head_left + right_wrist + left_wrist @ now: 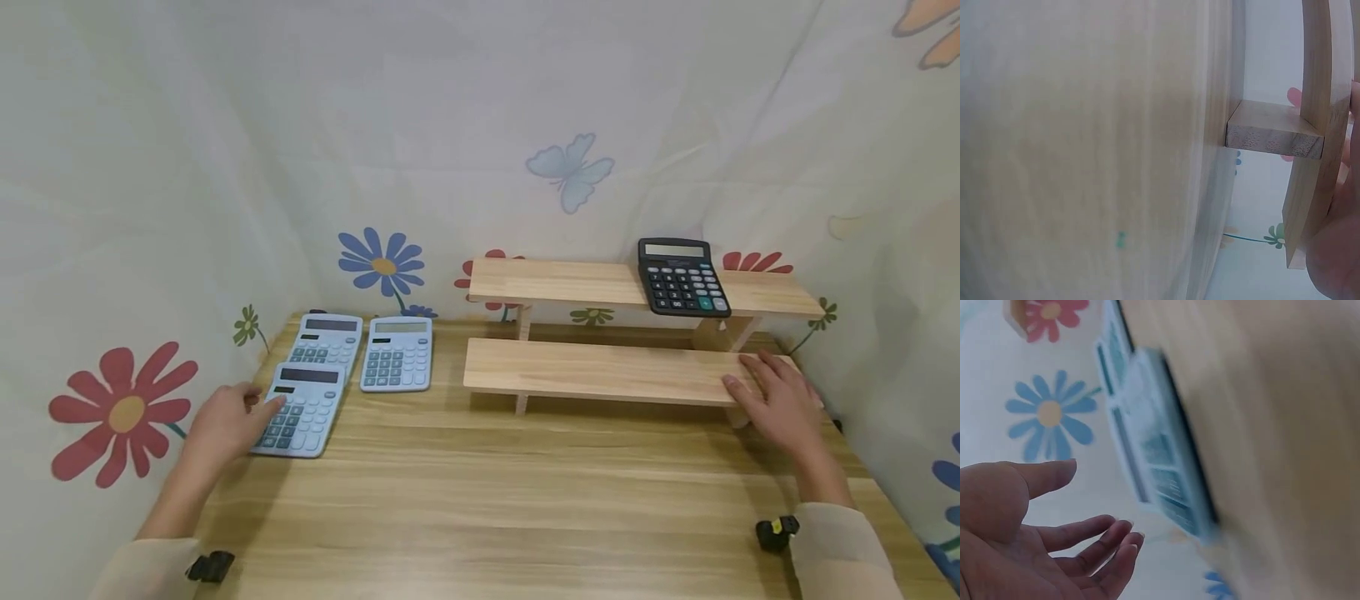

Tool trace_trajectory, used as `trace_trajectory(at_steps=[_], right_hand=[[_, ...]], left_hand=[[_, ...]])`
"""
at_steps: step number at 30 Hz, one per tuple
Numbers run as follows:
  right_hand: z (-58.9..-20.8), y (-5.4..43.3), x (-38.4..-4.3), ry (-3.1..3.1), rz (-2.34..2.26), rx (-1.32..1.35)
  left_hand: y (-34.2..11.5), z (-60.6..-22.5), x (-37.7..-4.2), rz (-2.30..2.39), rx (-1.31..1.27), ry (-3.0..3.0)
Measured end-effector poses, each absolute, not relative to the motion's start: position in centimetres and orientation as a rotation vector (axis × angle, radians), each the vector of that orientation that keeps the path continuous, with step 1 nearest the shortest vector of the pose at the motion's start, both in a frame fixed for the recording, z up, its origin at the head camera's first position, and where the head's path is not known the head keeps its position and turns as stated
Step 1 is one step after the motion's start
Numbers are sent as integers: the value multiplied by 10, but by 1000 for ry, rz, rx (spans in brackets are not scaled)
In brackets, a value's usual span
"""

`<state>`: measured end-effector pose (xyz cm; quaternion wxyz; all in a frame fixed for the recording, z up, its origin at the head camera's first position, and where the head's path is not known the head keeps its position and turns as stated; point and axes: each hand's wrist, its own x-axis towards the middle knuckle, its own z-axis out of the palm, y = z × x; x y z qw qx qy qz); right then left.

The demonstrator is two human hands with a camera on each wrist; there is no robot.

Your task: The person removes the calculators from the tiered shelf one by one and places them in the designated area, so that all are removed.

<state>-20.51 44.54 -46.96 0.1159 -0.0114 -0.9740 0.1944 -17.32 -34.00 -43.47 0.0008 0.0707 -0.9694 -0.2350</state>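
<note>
Near the left edge of the table, my left hand point(232, 421) hovers beside the front light-blue calculator point(306, 421). Its thumb and fingers are spread apart and loosely bent, with nothing between them in the left wrist view. Two more light-blue calculators lie behind: one point(327, 337) partly covered by the front one, the other point(397, 354) to its right. My right hand point(780, 400) rests on the right end of the lower plank point(600, 371) of a two-tier wooden stand. On the upper plank point(558, 282) a black calculator point(684, 277) leans back, display at the top.
The wooden table point(480, 500) reaches back to a fabric backdrop point(465, 100) printed with flowers and a butterfly. A support block point(1272, 128) under the lower plank shows in the right wrist view. Small black devices point(776, 533) sit at both wrists.
</note>
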Motion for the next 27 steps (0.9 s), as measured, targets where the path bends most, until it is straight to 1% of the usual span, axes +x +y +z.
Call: trace_trajectory(at_steps=[8,14,18,23,27], right_hand=[[-461,446,-207,-2857,560,-18],[-462,443,-203,-2883,568,-45],[-465,445,-204,-2874,562,-38],[-466,448,-206,-2876,553,-39],[-468,448,-206,-2884,560,-45]], left_hand=[[-259,-390,-161,-772,-75,-2906],[-203,-375,-152,-948,-348,-2827],[-163,-363,-147,-1102,-455,-2780],[-114,-352,-152,-1288,-550,-2681],[-76,-353,-166,-1457,-682,-2516]])
